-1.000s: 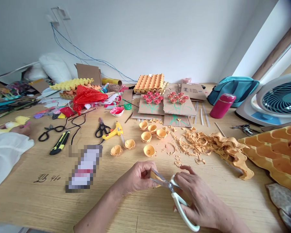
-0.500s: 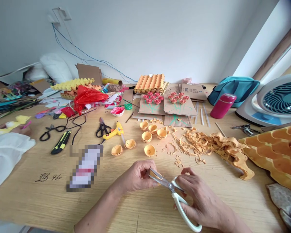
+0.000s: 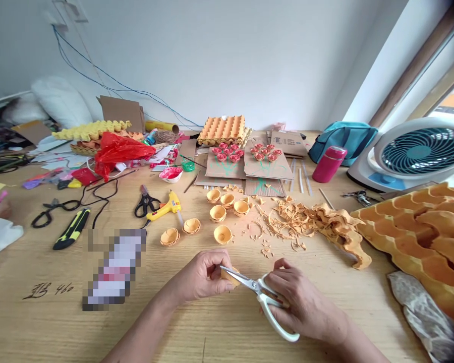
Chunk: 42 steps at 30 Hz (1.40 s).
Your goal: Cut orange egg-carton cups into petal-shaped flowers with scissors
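Observation:
Between the thumb and fingers of my left hand (image 3: 206,275) is a small orange egg-carton cup (image 3: 232,278), partly hidden by the fingers and blades. My right hand (image 3: 297,297) grips white-handled scissors (image 3: 276,315), whose blades lie close together against the cup's edge. Beyond my hands stand several trimmed cups with petal-like rims, the nearest being one cup (image 3: 223,235) just above my left hand. Orange cut scraps (image 3: 287,219) are heaped to the right.
A yellow glue gun (image 3: 166,207), black scissors (image 3: 147,202) and a utility knife (image 3: 71,229) lie on the left. Orange egg trays (image 3: 412,222) and a fan (image 3: 412,156) stand right. Cardboard with red flowers (image 3: 267,166) is behind. Another person's hand (image 3: 0,207) is at far left.
The view has swung right, so things sit further left. The scissor blades have closed together at the cup, and the handles have come nearer each other.

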Tool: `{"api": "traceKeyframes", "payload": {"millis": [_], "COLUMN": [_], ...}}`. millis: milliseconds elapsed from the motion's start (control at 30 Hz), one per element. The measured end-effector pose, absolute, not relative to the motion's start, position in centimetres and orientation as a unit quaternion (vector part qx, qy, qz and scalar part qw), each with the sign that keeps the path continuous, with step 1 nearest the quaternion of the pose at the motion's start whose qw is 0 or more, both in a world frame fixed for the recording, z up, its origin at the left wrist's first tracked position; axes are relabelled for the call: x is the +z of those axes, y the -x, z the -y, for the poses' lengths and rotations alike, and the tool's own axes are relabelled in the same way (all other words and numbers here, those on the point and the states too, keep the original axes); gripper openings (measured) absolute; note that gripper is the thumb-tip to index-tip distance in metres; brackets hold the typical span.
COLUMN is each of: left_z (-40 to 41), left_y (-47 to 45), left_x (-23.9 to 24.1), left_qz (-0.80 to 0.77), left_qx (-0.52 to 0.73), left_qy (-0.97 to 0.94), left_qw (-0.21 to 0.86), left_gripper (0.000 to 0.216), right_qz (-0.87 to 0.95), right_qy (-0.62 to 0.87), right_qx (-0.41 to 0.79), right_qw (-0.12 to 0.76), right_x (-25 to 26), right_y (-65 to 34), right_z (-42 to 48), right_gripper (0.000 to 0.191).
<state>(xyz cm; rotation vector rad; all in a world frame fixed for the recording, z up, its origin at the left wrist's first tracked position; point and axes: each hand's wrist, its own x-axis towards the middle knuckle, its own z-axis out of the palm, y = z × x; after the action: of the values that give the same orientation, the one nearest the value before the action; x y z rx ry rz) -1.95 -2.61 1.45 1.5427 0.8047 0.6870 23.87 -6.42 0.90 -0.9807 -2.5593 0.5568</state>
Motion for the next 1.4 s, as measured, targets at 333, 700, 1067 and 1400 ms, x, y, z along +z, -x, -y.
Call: {"api": "traceKeyframes", "payload": {"millis": [333,700,1067,1400], "left_z": [2.2,2.1,1.2,1.2], "left_y": [2.8,3.9,5.3,5.0], "left_x": [1.4,1.1,-1.0,-1.6], "left_qz": [-0.286,-0.391,-0.525,-0.604], "left_qx": [0.372,0.456,0.404,0.281], "left_qy": [-0.549,-0.710,-0.749,-0.743], "left_qw": [0.692,0.368,0.035,0.065], "left_gripper": [0.042,0.019,0.009,0.013], "right_qz": [0.687,0.465,0.466,0.484], "right_qy": [0.497,0.429,0.413,0.464], "right_qx": [0.398,0.606,0.635,0.604], "right_qw": [0.351,0.483,0.458,0.431], "right_x": [-0.2,-1.1,-5.0,-2.5], "right_y": [-25.3,-25.6,-26.9,-25.8], "right_z": [5.0,4.5,2.7,4.6], "right_gripper": [0.038,0.046,0.056,0.050]}}
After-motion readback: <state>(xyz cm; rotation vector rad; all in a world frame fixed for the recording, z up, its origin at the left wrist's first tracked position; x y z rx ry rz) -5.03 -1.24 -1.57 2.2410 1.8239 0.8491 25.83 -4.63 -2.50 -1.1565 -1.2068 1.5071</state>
